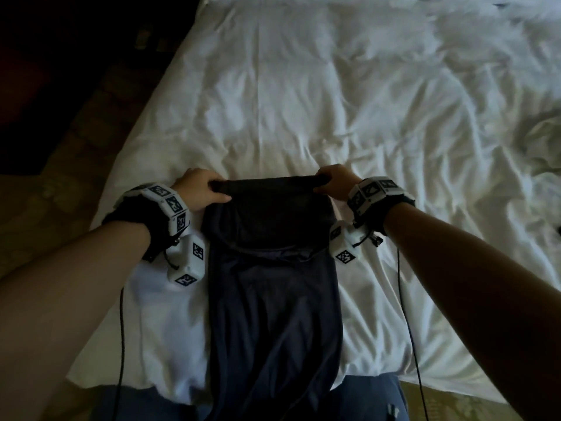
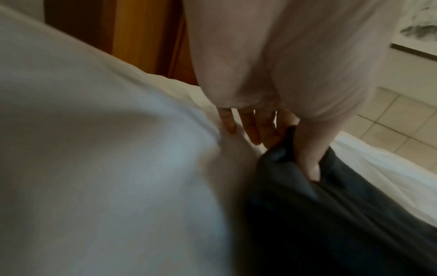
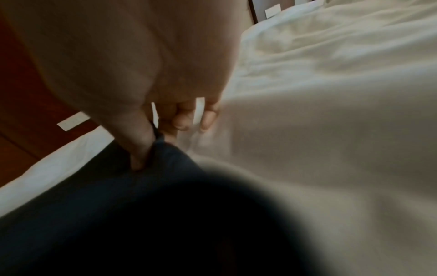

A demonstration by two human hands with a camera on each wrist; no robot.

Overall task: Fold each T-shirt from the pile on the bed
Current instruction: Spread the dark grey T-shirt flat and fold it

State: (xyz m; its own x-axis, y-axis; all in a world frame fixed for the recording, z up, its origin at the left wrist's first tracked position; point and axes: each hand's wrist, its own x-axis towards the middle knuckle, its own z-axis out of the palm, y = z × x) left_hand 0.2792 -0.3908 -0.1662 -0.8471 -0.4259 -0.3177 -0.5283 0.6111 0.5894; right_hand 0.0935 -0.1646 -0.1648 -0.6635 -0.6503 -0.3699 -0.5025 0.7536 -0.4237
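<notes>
A dark navy T-shirt (image 1: 273, 284) lies as a long narrow strip on the white bed sheet (image 1: 303, 101), its near end hanging over the bed's front edge. Its far end is doubled back toward me. My left hand (image 1: 202, 189) pinches the far left corner of that fold, thumb on top. My right hand (image 1: 334, 180) pinches the far right corner the same way. In the left wrist view the thumb (image 2: 307, 158) presses into the dark T-shirt (image 2: 331, 214). In the right wrist view the thumb (image 3: 137, 145) pinches the T-shirt (image 3: 94, 205).
Rumpled white sheet covers the bed beyond the shirt. A bunched white fold (image 1: 543, 141) lies at the right edge. The bed's left edge (image 1: 127, 165) drops to a dark floor. Cables (image 1: 406, 314) trail from both wrists. My blue trousers (image 1: 370, 396) show at the bottom.
</notes>
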